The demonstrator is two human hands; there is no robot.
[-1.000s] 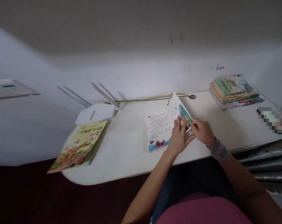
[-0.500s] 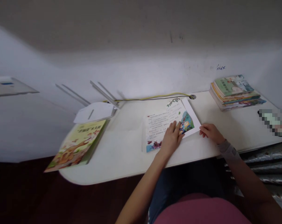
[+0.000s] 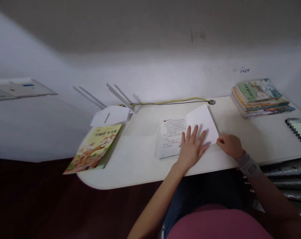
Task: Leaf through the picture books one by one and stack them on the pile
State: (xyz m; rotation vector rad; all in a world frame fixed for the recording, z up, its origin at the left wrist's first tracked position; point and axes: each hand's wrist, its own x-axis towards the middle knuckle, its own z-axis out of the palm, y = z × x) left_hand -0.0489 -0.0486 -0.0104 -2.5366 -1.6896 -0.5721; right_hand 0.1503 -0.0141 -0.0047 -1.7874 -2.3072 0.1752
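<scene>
An open book [image 3: 170, 132] lies on the white table [image 3: 138, 152], its left page printed with text and its right side showing a blank white page [image 3: 202, 122]. My left hand [image 3: 191, 151] rests across the book's lower middle with its fingers spread, covering part of both sides. At the lower right corner of the white page, my right hand [image 3: 230, 145] is closed, its fingertips pinching the page's edge. A grey band is around my right wrist.
A green picture book [image 3: 97, 146] overhangs the table's left edge beside a white router [image 3: 112, 116] with antennas. Stacked books [image 3: 261, 96] stand at the back right, near a blurred phone [image 3: 300, 131]. A yellow cable [image 3: 170, 101] runs along the wall.
The colourful picture on the right side has given way to a blank white page. My left hand's fingers have spread wider. The view has shifted, so the table's things appear further right.
</scene>
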